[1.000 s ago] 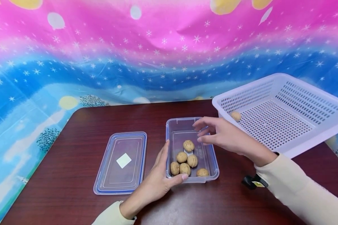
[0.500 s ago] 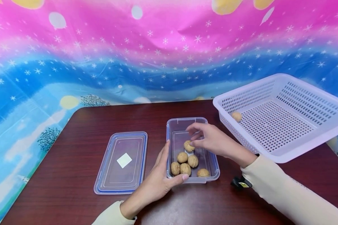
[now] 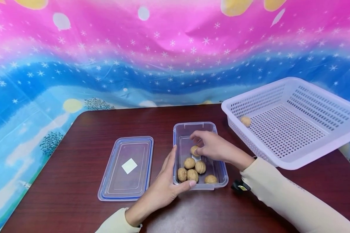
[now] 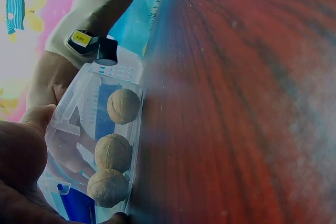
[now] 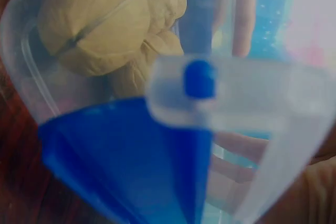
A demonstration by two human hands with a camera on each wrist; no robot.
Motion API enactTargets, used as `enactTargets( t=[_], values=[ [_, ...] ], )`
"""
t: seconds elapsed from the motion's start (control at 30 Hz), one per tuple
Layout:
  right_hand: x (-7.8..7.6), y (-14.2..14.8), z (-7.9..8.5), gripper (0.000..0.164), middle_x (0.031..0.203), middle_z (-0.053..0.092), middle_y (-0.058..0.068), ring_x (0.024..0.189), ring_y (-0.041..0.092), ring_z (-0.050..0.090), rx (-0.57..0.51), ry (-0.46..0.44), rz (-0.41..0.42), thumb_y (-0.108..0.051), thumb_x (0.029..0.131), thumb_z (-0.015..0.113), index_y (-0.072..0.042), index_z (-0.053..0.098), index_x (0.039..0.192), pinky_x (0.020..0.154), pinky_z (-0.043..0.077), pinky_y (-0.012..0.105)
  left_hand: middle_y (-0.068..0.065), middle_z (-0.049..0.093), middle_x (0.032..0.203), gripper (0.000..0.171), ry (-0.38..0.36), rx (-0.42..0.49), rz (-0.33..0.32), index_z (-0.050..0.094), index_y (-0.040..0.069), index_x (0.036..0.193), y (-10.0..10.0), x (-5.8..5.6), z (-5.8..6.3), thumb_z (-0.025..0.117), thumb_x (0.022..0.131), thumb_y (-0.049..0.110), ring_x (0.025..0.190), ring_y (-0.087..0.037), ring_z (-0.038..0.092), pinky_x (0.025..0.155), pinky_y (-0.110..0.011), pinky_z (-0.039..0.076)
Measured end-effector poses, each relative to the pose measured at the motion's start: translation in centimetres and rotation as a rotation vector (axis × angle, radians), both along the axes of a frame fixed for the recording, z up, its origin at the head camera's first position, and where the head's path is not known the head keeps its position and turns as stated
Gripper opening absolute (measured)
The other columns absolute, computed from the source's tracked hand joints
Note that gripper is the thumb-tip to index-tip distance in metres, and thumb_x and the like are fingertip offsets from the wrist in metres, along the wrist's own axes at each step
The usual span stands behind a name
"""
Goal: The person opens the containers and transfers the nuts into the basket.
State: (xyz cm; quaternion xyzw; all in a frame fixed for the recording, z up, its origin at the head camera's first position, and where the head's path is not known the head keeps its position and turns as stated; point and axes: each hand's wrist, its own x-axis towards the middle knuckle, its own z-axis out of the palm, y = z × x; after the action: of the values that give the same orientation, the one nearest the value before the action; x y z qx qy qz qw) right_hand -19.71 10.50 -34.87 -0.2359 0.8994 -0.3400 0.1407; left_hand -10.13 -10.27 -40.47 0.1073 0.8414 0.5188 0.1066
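A dark reddish-brown table (image 3: pixel 84 155) was topped with faint wood grain, its far left corner rounded and a pale sheen spread near the front. Behind it was hung a cloth (image 3: pixel 163 74) printed in pink and blue with white snowflakes, yellow discs and small trees. At the far right a white perforated basket (image 3: pixel 288 129) was set, with a single nut (image 3: pixel 245 121) lying against its left wall. On the left, a clear lid (image 3: pixel 121 181) edged in blue was laid flat, marked with a white diamond-shaped sticker (image 3: pixel 129 166).

Between them stood a clear container (image 3: pixel 214 166) in which six walnuts were held, most of them gathered towards the near left. Its near left corner was braced by the left hand (image 3: pixel 160 191), the fingers extended along the side wall and the thumb laid across the near rim. The right hand (image 3: pixel 214 144) was lowered into the container from the right, fingers bent, thumb at the farthest walnut (image 3: pixel 194 150); whether that walnut was gripped could not be told.
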Motion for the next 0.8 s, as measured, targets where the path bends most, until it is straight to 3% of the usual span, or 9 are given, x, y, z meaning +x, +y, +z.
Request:
enactTargets(
  t=[0.53, 0.8],
  values=[
    [-1.0, -1.4, -1.4, 0.044, 0.118, 0.075, 0.017, 0.113, 0.03, 0.068, 0.098, 0.005, 0.012, 0.003, 0.082, 0.069, 0.001, 0.069, 0.126, 0.097, 0.054, 0.046, -0.006, 0.009, 0.177, 0.114, -0.006, 0.005, -0.008, 0.002, 0.029, 0.17, -0.1, 0.0, 0.0, 0.082, 0.09, 0.04, 0.159, -0.034, 0.021, 0.124, -0.064, 0.026],
    [-1.1, -1.9, -2.0, 0.038, 0.107, 0.075, 0.01, 0.1, 0.024, 0.066, 0.17, 0.08, 0.028, 0.004, 0.078, 0.072, -0.004, 0.075, 0.115, 0.094, 0.054, 0.045, -0.007, 0.01, 0.177, 0.114, 0.001, 0.0, -0.01, 0.002, 0.027, 0.17, -0.1, 0.0, 0.0, 0.082, 0.09, 0.041, 0.159, -0.035, 0.02, 0.124, -0.064, 0.025]
  ],
)
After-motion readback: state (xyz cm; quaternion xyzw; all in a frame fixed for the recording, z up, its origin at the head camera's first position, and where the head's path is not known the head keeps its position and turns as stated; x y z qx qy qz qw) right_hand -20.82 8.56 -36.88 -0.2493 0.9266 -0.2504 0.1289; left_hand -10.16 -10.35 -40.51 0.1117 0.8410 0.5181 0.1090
